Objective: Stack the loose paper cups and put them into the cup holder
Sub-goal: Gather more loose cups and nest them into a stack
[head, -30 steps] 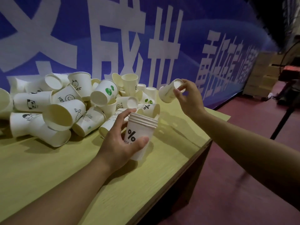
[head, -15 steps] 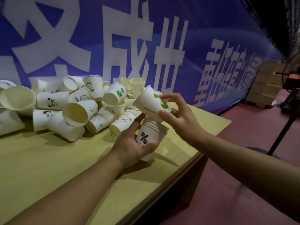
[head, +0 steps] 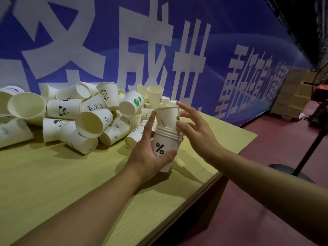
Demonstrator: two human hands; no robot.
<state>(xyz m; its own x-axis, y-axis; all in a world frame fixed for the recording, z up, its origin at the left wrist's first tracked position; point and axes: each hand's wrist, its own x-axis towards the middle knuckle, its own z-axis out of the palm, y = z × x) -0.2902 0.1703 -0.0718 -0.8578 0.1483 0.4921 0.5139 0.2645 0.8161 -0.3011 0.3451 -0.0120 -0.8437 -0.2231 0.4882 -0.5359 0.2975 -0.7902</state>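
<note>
My left hand [head: 150,155] grips a stack of white paper cups [head: 164,144] with a black percent sign on the outer one, held upright just above the table. A cup with a green leaf mark [head: 167,115] sits in the top of the stack, standing high out of it. My right hand [head: 194,129] hovers just right of that cup with fingers spread, thumb near the stack's rims. A heap of loose paper cups [head: 85,114] lies on the table to the left and behind. No cup holder is in view.
The yellow-green table [head: 71,183] ends in an edge running from lower middle to right. Behind the cups hangs a blue banner with white characters [head: 159,50]. A red floor [head: 257,201], a black stand base [head: 291,172] and cardboard boxes [head: 294,93] are at right.
My right hand brought a single cup from the far side over to the stack, set it into the top and let go. The left hand kept holding the stack.
</note>
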